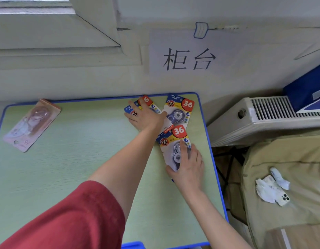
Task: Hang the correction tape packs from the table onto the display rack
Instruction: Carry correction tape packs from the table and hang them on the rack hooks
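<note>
Sleeve point(74, 221), lower left. Right hand point(189, 169) grasps near pack point(175, 141), long axis running up-frame. Left hand point(146, 117), fingers flat, presses far pack point(148, 101), upper centre.

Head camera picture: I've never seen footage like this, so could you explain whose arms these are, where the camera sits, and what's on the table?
No machine here: a person wears the camera on the head, looking down at their own arms. The left hand, red-sleeved, lies flat on one correction tape pack. The right hand rests on a nearer pack; whether it grips is unclear. A third pack lies beyond it and a pink pack far left, all on the green table.
</note>
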